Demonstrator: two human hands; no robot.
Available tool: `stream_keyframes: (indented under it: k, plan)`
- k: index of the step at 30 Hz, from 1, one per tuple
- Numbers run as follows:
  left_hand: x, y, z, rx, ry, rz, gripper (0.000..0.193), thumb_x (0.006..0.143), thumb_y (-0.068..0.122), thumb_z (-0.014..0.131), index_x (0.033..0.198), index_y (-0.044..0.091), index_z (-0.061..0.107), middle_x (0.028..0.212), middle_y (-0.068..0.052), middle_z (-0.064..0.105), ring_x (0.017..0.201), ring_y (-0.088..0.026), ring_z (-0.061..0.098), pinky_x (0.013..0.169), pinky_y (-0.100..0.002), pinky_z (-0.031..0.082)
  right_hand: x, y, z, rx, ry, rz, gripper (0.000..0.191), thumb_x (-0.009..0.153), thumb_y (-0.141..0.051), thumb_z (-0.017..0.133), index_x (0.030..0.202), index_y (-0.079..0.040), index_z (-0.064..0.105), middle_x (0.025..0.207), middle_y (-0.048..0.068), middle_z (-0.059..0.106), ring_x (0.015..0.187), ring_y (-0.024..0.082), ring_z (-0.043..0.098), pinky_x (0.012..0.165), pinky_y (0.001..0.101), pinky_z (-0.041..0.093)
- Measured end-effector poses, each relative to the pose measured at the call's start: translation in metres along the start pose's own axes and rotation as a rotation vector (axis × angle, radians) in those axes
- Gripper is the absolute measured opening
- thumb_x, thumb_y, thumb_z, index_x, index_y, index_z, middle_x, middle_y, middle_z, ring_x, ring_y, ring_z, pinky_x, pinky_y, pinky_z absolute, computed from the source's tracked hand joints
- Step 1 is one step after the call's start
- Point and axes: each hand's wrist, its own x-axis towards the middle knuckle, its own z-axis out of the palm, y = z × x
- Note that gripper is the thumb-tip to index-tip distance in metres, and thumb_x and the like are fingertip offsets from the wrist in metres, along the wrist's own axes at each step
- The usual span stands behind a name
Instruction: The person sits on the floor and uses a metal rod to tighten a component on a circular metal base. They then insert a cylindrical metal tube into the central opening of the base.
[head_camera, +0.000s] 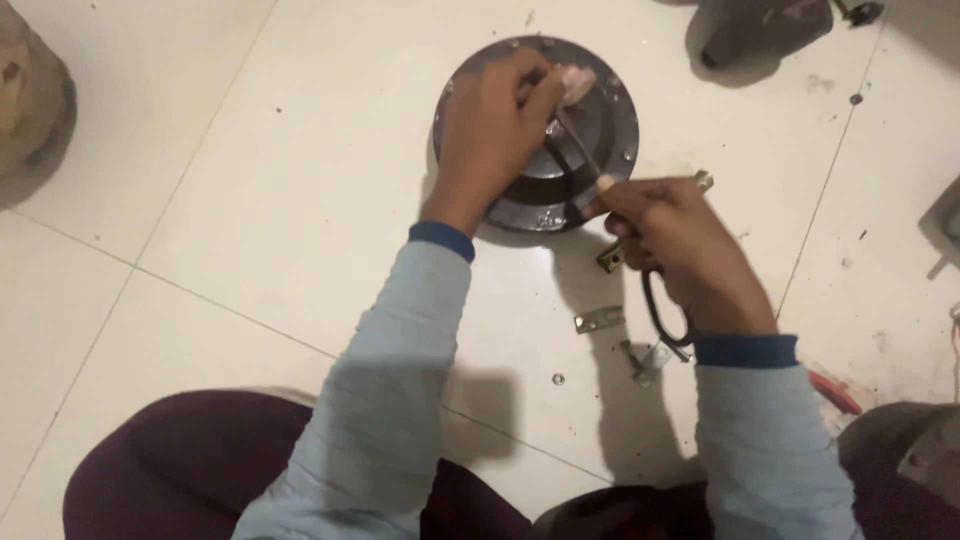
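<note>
While I sat on the white tile floor (250, 200), the big round metal disc (612, 120) lay flat in front of me. My left hand (490, 130) pressed down on top of it, fingers curled. My right hand (680, 245) was closed around a thin tool (578, 142), its tip touching the disc's middle. Small metal brackets (598, 320) and a tiny nut (558, 379) lay nearby.

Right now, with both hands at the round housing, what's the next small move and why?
Probably keep the left hand pressing the round dark housing still and give the thin tool in the right hand a small turn. The tool's tip sits near the hub, and small metal brackets lie loose on the tiled floor. Which fastener it engages, I cannot tell.
</note>
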Motion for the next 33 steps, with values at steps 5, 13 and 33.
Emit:
stream_keyframes:
  k: [5,13,33]
  plan:
    - [0.001,0.010,-0.009,-0.008,-0.118,-0.246,0.037,0.093,0.044,0.067,0.097,0.009,0.077,0.066,-0.007,0.071,0.058,-0.022,0.067,0.058,-0.035,0.050,-0.001,0.002,-0.002,0.031,-0.106,-0.036,0.032,0.097,-0.009,0.051,0.113,0.002,0.077,0.073,-0.001,0.045,0.059,0.010,0.037,0.055,0.0257,0.034]
    - [-0.003,0.001,-0.015,-0.233,-0.185,-0.266,0.039,0.095,0.044,0.070,0.109,0.009,0.078,0.087,-0.005,0.079,0.078,-0.013,0.073,0.073,-0.029,0.056,-0.007,0.005,-0.011,-0.078,-0.119,-0.027,0.032,0.098,-0.011,0.050,0.127,-0.006,0.062,0.084,0.006,0.067,0.075,0.014,0.068,0.069,0.0285,0.058]
    - [-0.008,-0.003,-0.031,-0.635,-0.345,-0.410,0.084,0.073,0.001,0.081,0.148,0.021,0.050,0.135,-0.012,0.069,0.124,-0.023,0.068,0.107,-0.031,0.055,-0.020,0.020,-0.004,-0.255,0.151,0.004,0.039,0.094,-0.036,0.065,0.088,0.003,0.067,0.067,0.002,0.047,0.061,0.014,0.041,0.055,0.0316,0.035]
